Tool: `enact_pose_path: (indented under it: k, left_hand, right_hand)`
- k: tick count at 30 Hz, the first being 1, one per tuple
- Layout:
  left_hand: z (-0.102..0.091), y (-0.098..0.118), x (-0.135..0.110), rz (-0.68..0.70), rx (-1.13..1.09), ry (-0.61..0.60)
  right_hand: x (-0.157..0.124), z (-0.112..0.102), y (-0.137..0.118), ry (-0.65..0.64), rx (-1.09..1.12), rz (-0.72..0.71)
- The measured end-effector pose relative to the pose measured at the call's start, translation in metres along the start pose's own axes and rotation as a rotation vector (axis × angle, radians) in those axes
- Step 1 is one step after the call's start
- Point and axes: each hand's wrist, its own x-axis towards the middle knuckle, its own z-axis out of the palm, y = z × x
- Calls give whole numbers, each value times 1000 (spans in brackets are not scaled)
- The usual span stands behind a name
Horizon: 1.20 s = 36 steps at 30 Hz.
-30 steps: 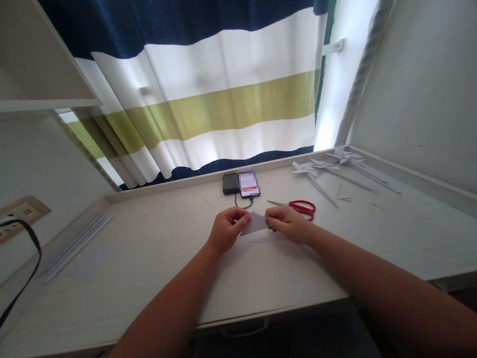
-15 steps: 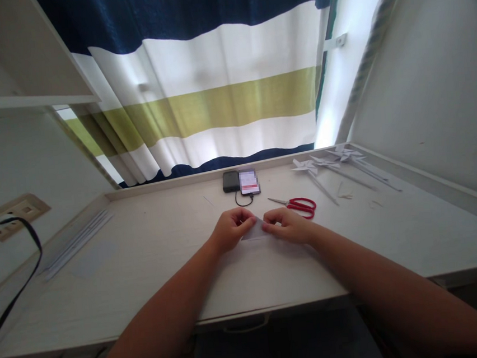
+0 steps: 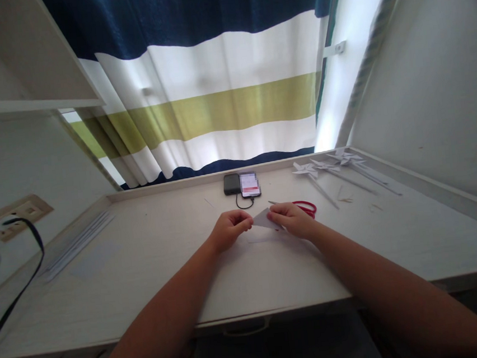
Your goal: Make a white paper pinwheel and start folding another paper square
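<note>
A small piece of white paper [image 3: 263,219], folded to a triangle, is held up just above the desk between my two hands. My left hand [image 3: 231,229] pinches its left corner between thumb and fingers. My right hand [image 3: 292,220] grips the right side, its thumb on the face of the paper. Just behind my right hand lie scissors with red handles [image 3: 307,208], partly covered by it. A thin pale strip or edge shows on the desk below the paper; I cannot make out what it is.
A phone [image 3: 250,184] is cabled to a black box [image 3: 231,184] at the back. Paper pinwheels on sticks [image 3: 306,169] lie at the back right near small scraps. Rolled paper sticks [image 3: 78,245] and a flat sheet [image 3: 94,261] lie left, near a black cord [image 3: 38,243].
The folded paper has turned and shifted slightly right. My right hand has moved its grip onto the right side, covering more of the scissors, while my left hand now holds the left corner.
</note>
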Motion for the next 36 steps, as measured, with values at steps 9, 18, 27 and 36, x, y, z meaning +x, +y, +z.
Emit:
enact_pose_path:
  k: [9,18,27,36]
  left_hand:
    - [0,-1,2,12,6,128]
    - [8,14,-8,361,537,-111]
    - [31,23,-13,573,819,-288]
    - [53,32,-30,835,800,-348]
  right_hand:
    - [1,0,1,81,73,17]
    - [5,-6,7,441,27,-3]
    - [10,15,-14,426,-344,-129]
    - [64,67,-69,-8,-751,-230]
